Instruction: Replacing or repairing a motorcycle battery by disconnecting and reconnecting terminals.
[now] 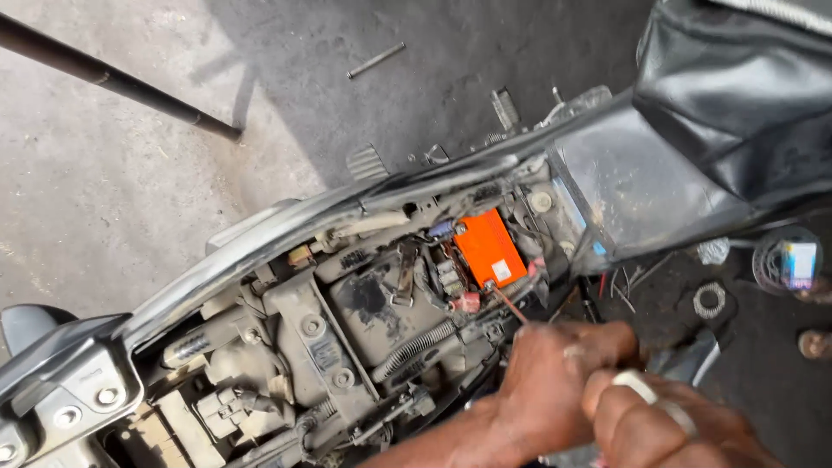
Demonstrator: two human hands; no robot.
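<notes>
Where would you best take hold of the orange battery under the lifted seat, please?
Grip the orange battery by its two long side faces, coming from above. Its flat top faces up and is bare, while frame parts and wires crowd its lower end near the hands.

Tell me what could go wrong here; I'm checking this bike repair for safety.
The screwdriver tip sits at the orange battery terminal; slipping could perhaps short it against nearby metal. The left hand and right hand crowd tangled wires, which might snag.
</notes>
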